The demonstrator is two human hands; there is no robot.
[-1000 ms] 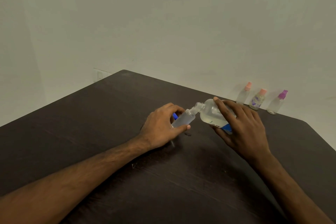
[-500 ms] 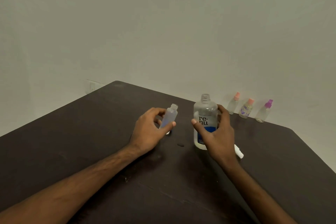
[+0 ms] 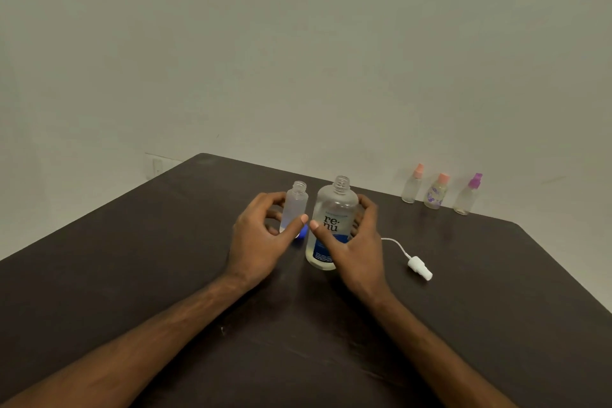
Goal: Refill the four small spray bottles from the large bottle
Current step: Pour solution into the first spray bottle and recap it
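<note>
Two hands, two open bottles, both upright.
Left hand [image 3: 261, 238] curls round the small bottle [image 3: 295, 205]; right hand [image 3: 354, 242] wraps the large bottle [image 3: 334, 209], just beside it at 3 o'clock. Loose spray head [image 3: 419, 268] lies flat at 4 o'clock off the right hand, which I'd say is nearer for recapping.

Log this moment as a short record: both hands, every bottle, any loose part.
left hand: grips small uncapped spray bottle, upright
right hand: holds large bottle, upright, uncapped, standing on table
spray pump: lying loose on table, to the right of large bottle
far row by the wall: pink-capped bottle, floral pink-capped bottle, purple-capped bottle, all upright
</note>
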